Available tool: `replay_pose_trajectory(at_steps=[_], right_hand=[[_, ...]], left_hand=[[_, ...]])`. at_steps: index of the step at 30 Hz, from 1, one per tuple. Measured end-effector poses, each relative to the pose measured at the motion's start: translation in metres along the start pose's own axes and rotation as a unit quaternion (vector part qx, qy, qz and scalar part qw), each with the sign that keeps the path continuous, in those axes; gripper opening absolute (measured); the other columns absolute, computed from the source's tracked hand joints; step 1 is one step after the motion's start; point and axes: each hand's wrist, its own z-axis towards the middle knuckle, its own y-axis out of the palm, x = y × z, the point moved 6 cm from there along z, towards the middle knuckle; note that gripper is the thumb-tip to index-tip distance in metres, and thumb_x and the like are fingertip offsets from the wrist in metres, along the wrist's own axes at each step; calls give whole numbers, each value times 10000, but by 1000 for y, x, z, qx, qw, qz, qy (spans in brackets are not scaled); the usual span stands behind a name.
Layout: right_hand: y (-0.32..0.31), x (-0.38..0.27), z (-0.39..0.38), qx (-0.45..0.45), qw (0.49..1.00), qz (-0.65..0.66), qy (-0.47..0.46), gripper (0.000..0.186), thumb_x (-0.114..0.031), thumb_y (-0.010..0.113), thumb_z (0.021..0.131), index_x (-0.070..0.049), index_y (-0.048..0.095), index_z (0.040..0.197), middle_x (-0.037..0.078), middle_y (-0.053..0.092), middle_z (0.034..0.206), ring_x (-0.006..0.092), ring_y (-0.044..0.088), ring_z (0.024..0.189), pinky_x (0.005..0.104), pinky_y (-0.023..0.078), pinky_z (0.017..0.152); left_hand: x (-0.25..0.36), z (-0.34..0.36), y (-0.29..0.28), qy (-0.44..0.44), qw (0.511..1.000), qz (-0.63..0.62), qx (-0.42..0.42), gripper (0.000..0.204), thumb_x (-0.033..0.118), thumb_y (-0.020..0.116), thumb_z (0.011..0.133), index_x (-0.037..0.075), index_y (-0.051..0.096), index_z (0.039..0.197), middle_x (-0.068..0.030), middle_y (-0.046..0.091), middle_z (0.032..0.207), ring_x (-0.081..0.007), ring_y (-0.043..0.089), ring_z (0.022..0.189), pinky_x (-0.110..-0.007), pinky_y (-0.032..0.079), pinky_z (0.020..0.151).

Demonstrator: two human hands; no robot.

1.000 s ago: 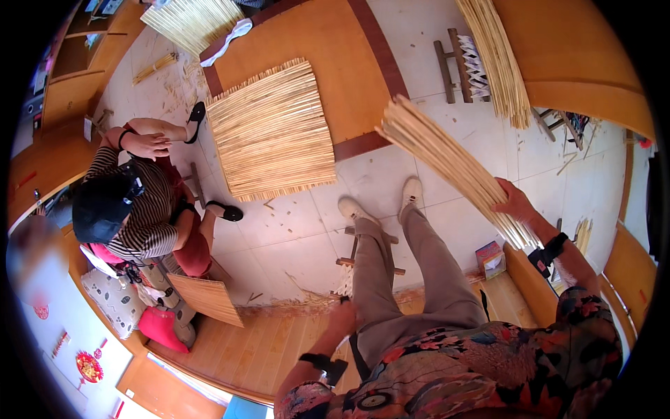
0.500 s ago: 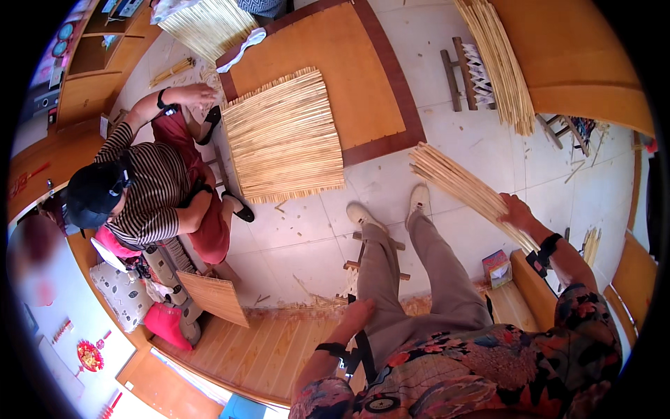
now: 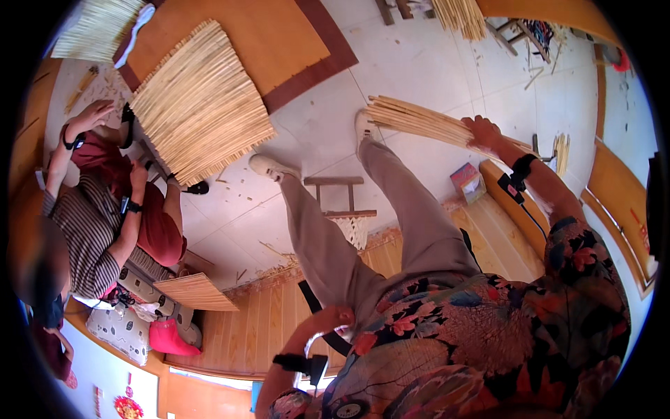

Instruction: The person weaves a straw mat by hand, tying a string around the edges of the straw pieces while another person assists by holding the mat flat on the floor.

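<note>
1. The bundle of stalks (image 3: 415,119) is held out to the person's right, above the tiled floor (image 3: 412,63); it slants slightly downward across the view from its far end, which overlaps the right shoe (image 3: 363,124).
2. The right hand (image 3: 483,136) has its fingers closed around the bundle near the end closer to the body.
3. The left hand (image 3: 331,319) is low, at or just beside the left thigh; its fingers are too hidden to tell how far open they are, or whether they have hold of anything.
4. Between the legs stands a wooden stool (image 3: 342,214) with pale webbing.
5. Ahead and to the left, a mat of stalks (image 3: 202,105) lies partly over an orange board (image 3: 272,42) with a dark red border.
6. Left of the mat sits a co-worker (image 3: 98,216) in a striped top, one hand near the mat's edge.
7. Near the right forearm are a small box (image 3: 468,183) and a short bunch of stalks (image 3: 562,155).
</note>
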Motion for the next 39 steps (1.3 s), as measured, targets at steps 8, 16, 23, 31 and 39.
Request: replay_pose_trajectory(at_steps=[8, 16, 23, 31, 39], right_hand=[[46, -10, 13, 51, 995, 75, 52, 639, -216, 696, 644, -200, 439, 1228, 136, 506, 1043, 315, 480, 1044, 431, 402, 872], [64, -25, 35, 100, 975, 177, 90, 625, -147, 689, 645, -196, 451, 1221, 123, 510, 990, 308, 500, 996, 405, 417, 843], [69, -27, 65, 115, 973, 181, 88, 624, -108, 691, 641, -171, 459, 1218, 112, 501, 1000, 295, 502, 980, 374, 417, 842], [90, -18, 94, 150, 951, 266, 37, 613, -66, 675, 663, -112, 446, 1231, 118, 493, 1010, 275, 502, 978, 339, 415, 843], [86, -3, 133, 207, 948, 234, -64, 619, -43, 707, 615, -124, 483, 1187, 113, 507, 965, 280, 513, 947, 350, 430, 822]], left_hand=[[50, 129, -178, 78, 846, 522, 78, 325, 251, 573, 771, 90, 590, 1053, -124, 570, 1009, -283, 541, 978, -370, 451, 802], [4, 278, -223, 47, 802, 581, 128, 621, 355, 724, 647, 114, 452, 1151, -80, 474, 1174, -231, 442, 1138, -469, 418, 855], [-72, 362, -208, 132, 884, 444, 62, 483, 203, 660, 715, 50, 490, 1141, -179, 591, 994, -337, 564, 969, -544, 377, 847], [-34, 389, -196, 293, 921, 258, -5, 512, 112, 676, 662, 4, 456, 1110, -197, 542, 1018, -347, 519, 985, -400, 415, 822], [21, 421, -181, 307, 867, 344, -189, 419, 292, 501, 885, 33, 456, 1210, -192, 480, 1209, -310, 472, 1110, -366, 365, 940]])
